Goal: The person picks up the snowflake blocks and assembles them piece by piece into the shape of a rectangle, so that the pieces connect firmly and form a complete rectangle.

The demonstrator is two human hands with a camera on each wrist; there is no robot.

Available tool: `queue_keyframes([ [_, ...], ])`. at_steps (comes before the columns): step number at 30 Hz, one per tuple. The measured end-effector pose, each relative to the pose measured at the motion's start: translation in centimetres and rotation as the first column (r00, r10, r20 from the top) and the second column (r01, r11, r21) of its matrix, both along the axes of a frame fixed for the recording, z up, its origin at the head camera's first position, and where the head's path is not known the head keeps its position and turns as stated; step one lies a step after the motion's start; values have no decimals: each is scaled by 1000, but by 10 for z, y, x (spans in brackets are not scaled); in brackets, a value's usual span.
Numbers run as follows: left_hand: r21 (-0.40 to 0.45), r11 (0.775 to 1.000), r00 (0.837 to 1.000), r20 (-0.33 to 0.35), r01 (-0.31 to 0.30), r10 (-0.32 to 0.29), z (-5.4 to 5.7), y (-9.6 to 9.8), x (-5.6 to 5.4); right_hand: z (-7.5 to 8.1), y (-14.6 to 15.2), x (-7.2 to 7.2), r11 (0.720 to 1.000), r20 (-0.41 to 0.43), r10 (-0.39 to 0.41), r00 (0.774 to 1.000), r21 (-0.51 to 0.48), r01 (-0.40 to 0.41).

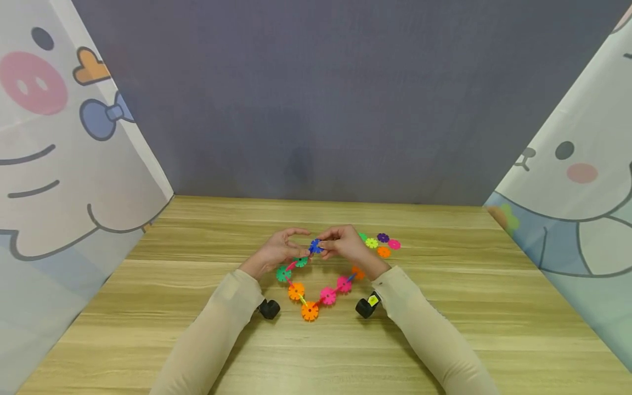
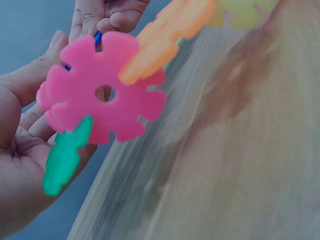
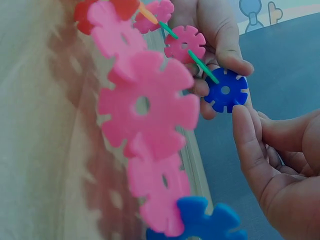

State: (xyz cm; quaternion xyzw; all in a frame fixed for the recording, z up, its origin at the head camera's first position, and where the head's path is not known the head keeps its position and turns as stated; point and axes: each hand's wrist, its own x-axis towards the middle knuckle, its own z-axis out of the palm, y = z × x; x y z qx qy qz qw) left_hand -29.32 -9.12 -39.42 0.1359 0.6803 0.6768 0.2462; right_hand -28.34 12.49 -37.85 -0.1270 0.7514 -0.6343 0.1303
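your two hands meet at the blue disc point(image 1: 316, 246), a thin round piece with slots cut into its rim and a hole in its middle. your right hand point(image 1: 349, 241) pinches its right edge between thumb and finger; your left hand point(image 1: 281, 249) seems to pinch it from the left, with a gap between the thumb and the upper finger, though i can't tell how firmly, nor whether a second blue piece hides there. a green disc point(image 3: 203, 66), edge-on, is slotted into the blue disc. the chain point(image 1: 309, 311) curves on the near side of the blue disc, its right end partly hidden by your right hand. loose discs point(image 1: 383, 251) lie on the table point(image 1: 444, 307), to the right of the blue disc.

the blue disc should weigh next to nothing and feel like firm, slightly springy plastic, smooth enough to slide under a light touch. take it by its flat faces near the rim, thumb against finger, leaving the working slot bare. i'd push straight along the slot; a sideways twist could bend or crack a tab. the chain may swing at its joints, so steady it by the green disc.
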Motion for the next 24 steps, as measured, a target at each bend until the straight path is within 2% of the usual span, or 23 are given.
queue_keyframes([
  [10, 23, 1000, 1000, -5, 7, -7, -1, -1, -1, 7, -4, 6, 999, -49, -4, 999, 43, 6],
  [20, -13, 1000, 1000, -3, 20, -20, -4, -4, -1, 8, 7, 1, 990, -51, 69, 996, 124, -63],
  [24, -11, 999, 999, 3, 34, -34, -5, -6, 0, 10, 15, -2, 993, -65, 57, 996, 111, -49],
])
